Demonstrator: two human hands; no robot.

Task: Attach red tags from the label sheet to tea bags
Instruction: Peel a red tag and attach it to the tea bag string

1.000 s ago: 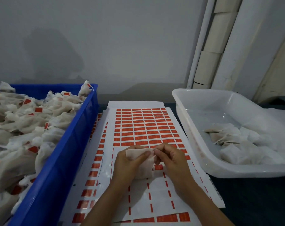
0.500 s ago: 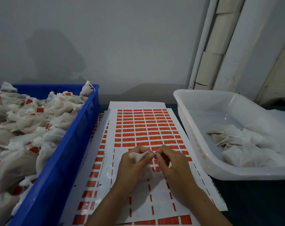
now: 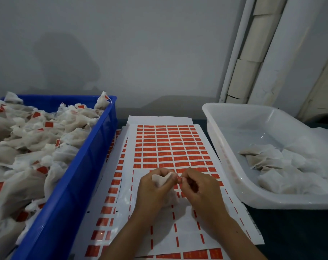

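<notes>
Left hand (image 3: 151, 192) grips a white tea bag (image 3: 160, 180), fingers curled round it, held just above the label sheet (image 3: 170, 147). Right hand (image 3: 200, 188) pinches a small red tag (image 3: 178, 178) at the bag's corner, fingertips meeting the left thumb. Sheet lies flat on the counter (image 3: 290, 231), upper rows full of tags, lower rows mostly peeled. Blue crate (image 3: 69, 194) on the left heaped with tagged bags. White tub (image 3: 227, 147) on the right holds a few plain bags.
</notes>
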